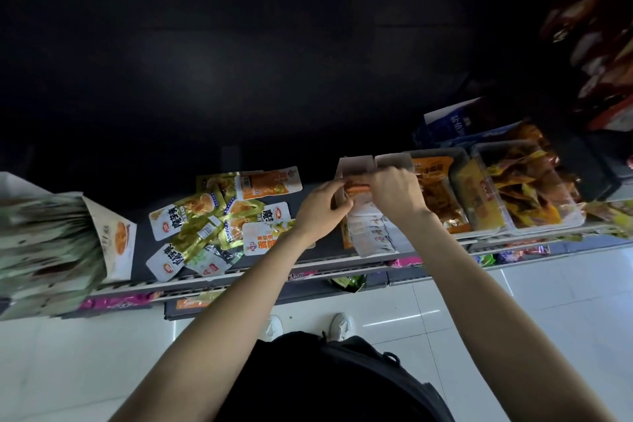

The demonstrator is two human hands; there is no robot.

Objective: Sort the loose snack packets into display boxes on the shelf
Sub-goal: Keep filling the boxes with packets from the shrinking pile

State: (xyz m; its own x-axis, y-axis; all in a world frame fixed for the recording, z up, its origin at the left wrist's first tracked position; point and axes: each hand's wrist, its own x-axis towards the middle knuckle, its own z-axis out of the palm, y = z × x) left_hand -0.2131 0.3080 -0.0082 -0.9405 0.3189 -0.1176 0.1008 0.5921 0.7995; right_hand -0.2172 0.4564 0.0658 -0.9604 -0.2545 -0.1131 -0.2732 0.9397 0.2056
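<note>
1. Head view: your left hand (320,207) and right hand (394,190) both pinch one orange packet (358,187), fingers curled round its ends.
2. You hold it over the white box (363,164) near the shelf (308,265) front edge, above the row of white packets (371,229) already in it.
3. This looks like the filing step: lower it upright behind that row, then let go.
4. Loose packets (219,219) lie piled left of the box, near the shelf's front edge; next you need to pick a matching one.

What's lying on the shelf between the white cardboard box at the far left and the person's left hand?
A heap of loose gold, white and orange snack packets, head view.
</note>
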